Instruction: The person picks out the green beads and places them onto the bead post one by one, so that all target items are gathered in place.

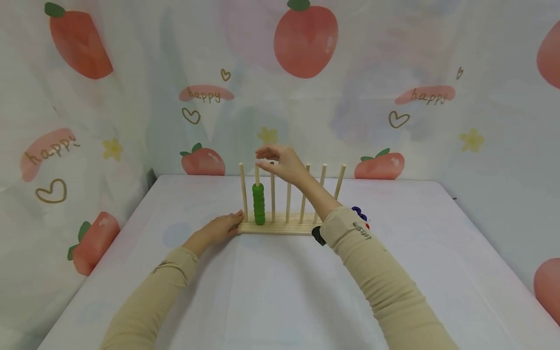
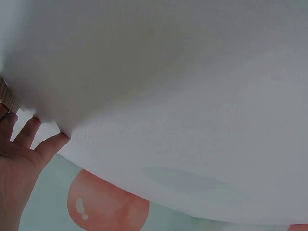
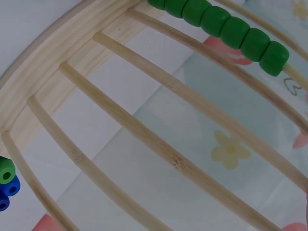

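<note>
A wooden peg rack (image 1: 280,228) with a row of upright pegs stands on the table. Green beads (image 1: 259,204) are stacked on its second peg from the left; the peg's upper part is bare. My right hand (image 1: 284,163) is at the top of that peg, thumb and fingers bent and apart, with no bead visible between them. In the right wrist view, the green beads (image 3: 236,31) run along one peg and several other pegs are bare. My left hand (image 1: 220,227) touches the rack's left end. In the left wrist view, its spread fingers (image 2: 52,145) rest on the white tabletop.
Purple-blue beads (image 1: 359,213) and a red bead (image 1: 367,226) lie right of the rack, partly behind my right sleeve. A green bead (image 3: 6,171) and blue beads (image 3: 10,186) show past the rack's end. A fruit-patterned cloth (image 1: 306,121) hangs behind the table.
</note>
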A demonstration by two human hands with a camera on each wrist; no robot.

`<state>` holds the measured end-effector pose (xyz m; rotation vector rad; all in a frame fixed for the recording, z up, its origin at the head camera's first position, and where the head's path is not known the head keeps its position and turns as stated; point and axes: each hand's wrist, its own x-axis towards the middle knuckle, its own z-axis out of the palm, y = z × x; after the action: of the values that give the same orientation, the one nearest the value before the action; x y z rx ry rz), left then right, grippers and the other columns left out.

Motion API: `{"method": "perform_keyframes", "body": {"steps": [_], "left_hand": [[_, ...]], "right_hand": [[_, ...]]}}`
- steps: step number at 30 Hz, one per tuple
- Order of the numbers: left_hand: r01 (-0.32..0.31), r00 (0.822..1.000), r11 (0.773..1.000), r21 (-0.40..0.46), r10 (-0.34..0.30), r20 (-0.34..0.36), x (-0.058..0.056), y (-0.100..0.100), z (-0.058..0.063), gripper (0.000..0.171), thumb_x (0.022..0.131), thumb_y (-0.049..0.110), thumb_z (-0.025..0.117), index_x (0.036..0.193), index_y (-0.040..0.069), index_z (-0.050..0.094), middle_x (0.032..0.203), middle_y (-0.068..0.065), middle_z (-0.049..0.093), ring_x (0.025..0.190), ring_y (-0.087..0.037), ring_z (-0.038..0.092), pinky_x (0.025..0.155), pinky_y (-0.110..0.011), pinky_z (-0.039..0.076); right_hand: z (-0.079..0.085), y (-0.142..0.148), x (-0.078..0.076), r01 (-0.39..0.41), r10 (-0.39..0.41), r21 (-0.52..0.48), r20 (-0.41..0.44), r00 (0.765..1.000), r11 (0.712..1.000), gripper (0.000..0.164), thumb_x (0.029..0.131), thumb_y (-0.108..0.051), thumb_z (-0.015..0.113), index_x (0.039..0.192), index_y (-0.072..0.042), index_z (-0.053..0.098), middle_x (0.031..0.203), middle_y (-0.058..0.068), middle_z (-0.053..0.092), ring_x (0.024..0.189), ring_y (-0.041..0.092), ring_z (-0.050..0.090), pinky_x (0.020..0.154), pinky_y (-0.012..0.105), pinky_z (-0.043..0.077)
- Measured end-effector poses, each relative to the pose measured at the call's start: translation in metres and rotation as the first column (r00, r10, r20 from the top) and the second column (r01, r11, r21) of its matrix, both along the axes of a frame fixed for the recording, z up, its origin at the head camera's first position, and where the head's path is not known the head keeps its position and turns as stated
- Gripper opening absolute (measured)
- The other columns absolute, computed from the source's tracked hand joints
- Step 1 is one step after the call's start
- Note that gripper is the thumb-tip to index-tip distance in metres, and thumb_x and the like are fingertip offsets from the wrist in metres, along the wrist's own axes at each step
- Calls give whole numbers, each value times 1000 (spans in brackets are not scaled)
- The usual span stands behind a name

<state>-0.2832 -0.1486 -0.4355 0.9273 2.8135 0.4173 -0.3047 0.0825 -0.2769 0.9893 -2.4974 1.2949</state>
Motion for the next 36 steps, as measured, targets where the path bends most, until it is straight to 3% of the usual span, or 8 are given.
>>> {"method": "perform_keyframes", "body": {"steps": [15,22,36], "left_hand": [[1,1000,1000,3,-1,10,-1,-1,4,56,96,20,54,140,-8,35,148,-23,31,130,-47,38,107,-52,35],[-7,999,1000,-3,7,31,-1,0,3,56,96,20,54,141,-7,34,149,-21,30,132,-45,37,108,-51,34],[-10,999,1000,17,9,35,1,0,4,57,95,19,55,140,-8,34,148,-24,30,131,-47,36,108,-52,33]], "right_hand": [[3,6,2,-40,40,-17,13,999,999,30,92,-9,60,119,5,60,120,21,62,117,30,58,104,34,44],[6,12,10,-58,58,4,7,998,998,31,92,-8,60,119,6,59,124,22,60,120,31,55,106,36,42],[0,33,31,-36,36,-95,4,999,995,30,92,-7,59,120,6,59,123,20,61,118,31,56,105,35,43]]}}
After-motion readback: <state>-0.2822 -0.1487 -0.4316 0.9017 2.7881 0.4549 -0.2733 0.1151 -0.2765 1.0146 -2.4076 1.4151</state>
